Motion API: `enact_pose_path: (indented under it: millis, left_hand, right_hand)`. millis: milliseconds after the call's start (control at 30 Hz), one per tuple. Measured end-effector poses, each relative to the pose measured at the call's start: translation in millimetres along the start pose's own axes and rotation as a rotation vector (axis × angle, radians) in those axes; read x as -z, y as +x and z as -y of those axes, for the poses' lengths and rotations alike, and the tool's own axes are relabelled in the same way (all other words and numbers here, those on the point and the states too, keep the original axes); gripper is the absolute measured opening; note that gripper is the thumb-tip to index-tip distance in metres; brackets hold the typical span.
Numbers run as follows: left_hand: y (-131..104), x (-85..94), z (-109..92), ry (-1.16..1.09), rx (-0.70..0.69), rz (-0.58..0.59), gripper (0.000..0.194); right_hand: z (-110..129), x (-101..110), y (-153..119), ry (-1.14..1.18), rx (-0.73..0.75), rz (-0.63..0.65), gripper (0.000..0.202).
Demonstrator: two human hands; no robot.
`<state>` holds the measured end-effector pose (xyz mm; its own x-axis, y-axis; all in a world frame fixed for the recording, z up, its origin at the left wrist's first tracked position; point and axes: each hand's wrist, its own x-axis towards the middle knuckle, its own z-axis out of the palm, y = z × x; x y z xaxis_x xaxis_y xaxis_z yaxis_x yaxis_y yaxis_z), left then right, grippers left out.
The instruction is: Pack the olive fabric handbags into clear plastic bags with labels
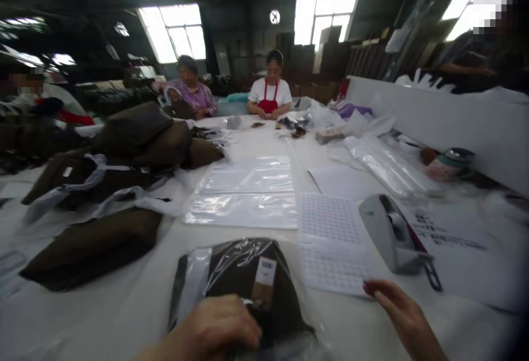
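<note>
A dark olive bag (235, 273) in clear plastic lies at the front middle, with a white and brown tag (264, 278) on its face. My left hand (219, 322) rests on the bag's near part with curled fingers; what they grip, if anything, is hidden. To the right, my right hand (397, 306) touches the lower right corner of a sheet of printed labels (330, 245), thumb and forefinger close together at its edge. Beyond the bag lies a stack of clear plastic bags (246, 193). A grey tape dispenser (390, 231) stands right of the labels.
Olive bags (136, 146) with white-wrapped straps pile up at the left, one (95, 245) nearer. At the right are printed paper (458, 240), plastic rolls (392, 165), a cup (450, 163) and a white partition (430, 118). Two people sit across the table (165, 295); others are at the sides.
</note>
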<state>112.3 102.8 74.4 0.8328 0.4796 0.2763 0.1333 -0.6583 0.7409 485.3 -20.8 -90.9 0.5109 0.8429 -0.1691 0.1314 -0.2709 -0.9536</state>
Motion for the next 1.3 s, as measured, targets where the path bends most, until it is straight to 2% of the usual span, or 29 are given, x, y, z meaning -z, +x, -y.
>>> enact_pose_path:
  millis: [33, 133, 200, 267, 333, 400, 533, 633, 733, 800, 900, 967, 1067, 1200, 1300]
  left_hand:
    - [22, -11.3, 4, -0.117, 0.058, 0.054, 0.028]
    - [94, -55.6, 33, -0.313, 0.437, -0.040, 0.033]
    - [136, -86.2, 60, -0.304, 0.697, -0.076, 0.041]
    - [164, -111.2, 88, -0.224, 0.808, -0.062, 0.046]
    - [179, -130.2, 111, -0.109, 0.847, -0.022, 0.045]
    - [185, -145.5, 125, 0.012, 0.844, 0.045, 0.043]
    - [196, -167.7, 134, 0.210, 0.719, 0.219, 0.045]
    - [208, -172.0, 140, 0.327, 0.665, 0.339, 0.046]
    - [217, -163.9, 147, 0.378, 0.672, 0.487, 0.031]
    - [219, -155.0, 149, 0.356, 0.691, 0.578, 0.023]
    - [218, -142.5, 146, 0.251, 0.740, 0.651, 0.028]
    - [215, -137.6, 143, 0.166, 0.785, 0.662, 0.030]
    - [211, -136.1, 140, 0.061, 0.851, 0.635, 0.019]
    - [208, -138.6, 136, -0.049, 0.908, 0.566, 0.018]
    - [206, -138.3, 132, -0.086, 0.930, 0.520, 0.023]
  right_hand:
    - [-1, -1, -3, -0.002, 0.015, -0.039, 0.037]
    - [-5, -8, 1, -0.104, 0.092, -0.108, 0.036]
    - [-11, -13, 6, -0.224, 0.191, -0.125, 0.030]
    - [-17, -16, 10, -0.329, 0.306, -0.143, 0.024]
    - [-23, -19, 12, -0.414, 0.401, -0.176, 0.023]
    - [-29, -20, 14, -0.500, 0.457, -0.234, 0.025]
    - [-40, -20, 20, -0.598, 0.460, -0.366, 0.030]
    - [-46, -18, 23, -0.625, 0.472, -0.365, 0.027]
    - [-49, -15, 26, -0.654, 0.486, -0.340, 0.025]
    - [-51, -13, 27, -0.663, 0.489, -0.322, 0.024]
    - [-51, -10, 28, -0.665, 0.500, -0.314, 0.022]
    - [-42, -13, 25, -0.668, 0.522, -0.363, 0.020]
    - [-16, -31, 17, -0.591, 0.527, -0.394, 0.014]
    - [26, -76, 12, -0.422, 0.425, -0.233, 0.014]
    - [38, -102, 17, -0.417, 0.347, -0.222, 0.017]
